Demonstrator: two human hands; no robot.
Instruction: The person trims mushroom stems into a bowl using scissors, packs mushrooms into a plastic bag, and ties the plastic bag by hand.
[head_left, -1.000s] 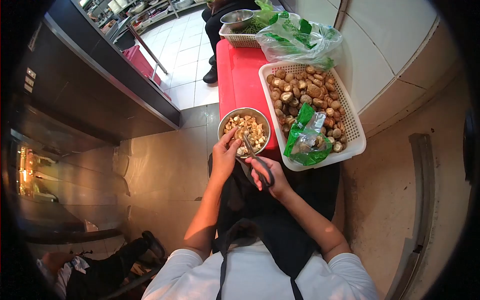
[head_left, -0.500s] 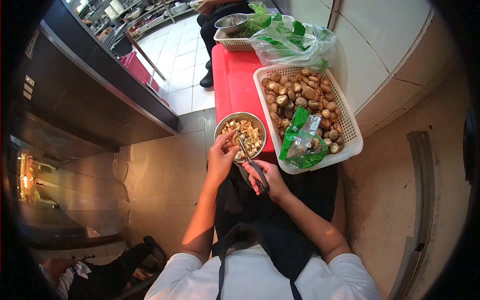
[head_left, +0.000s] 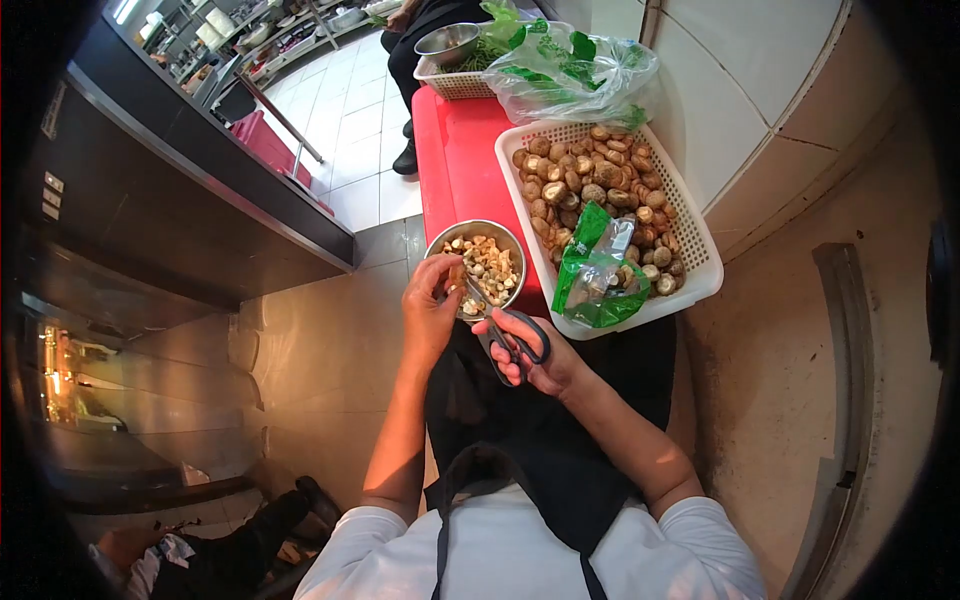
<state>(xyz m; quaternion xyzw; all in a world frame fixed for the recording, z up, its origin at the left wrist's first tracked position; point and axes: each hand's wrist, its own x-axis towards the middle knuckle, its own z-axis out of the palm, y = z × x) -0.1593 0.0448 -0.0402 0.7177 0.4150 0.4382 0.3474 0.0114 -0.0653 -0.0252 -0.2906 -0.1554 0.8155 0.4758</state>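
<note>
My left hand [head_left: 432, 300] pinches a brown mushroom [head_left: 456, 276] over the near left side of a steel bowl [head_left: 523, 262]. Cut mushroom pieces [head_left: 480, 258] lie in that bowl. Black-handled scissors [head_left: 540, 345] are in my right hand [head_left: 535, 352], fingers through the loops, which stand apart. The blades point up and left to the mushroom in my left hand; whether they touch it I cannot tell. Right of the bowl, a white perforated basket [head_left: 708, 262] holds many whole mushrooms [head_left: 590, 175], with a green and clear plastic bag [head_left: 598, 275] on top.
Bowl and basket rest on a red surface [head_left: 450, 160]. Behind are a clear bag of leaves [head_left: 575, 75], another basket [head_left: 455, 84] of greens and a small metal bowl [head_left: 447, 42]. A tiled wall [head_left: 730, 100] rises right. One person sits beyond; another person's legs [head_left: 250, 535] show lower left.
The scissor handles have spread apart. My left hand has shifted a little left and turned, still with the mushroom. The whole view has moved slightly.
</note>
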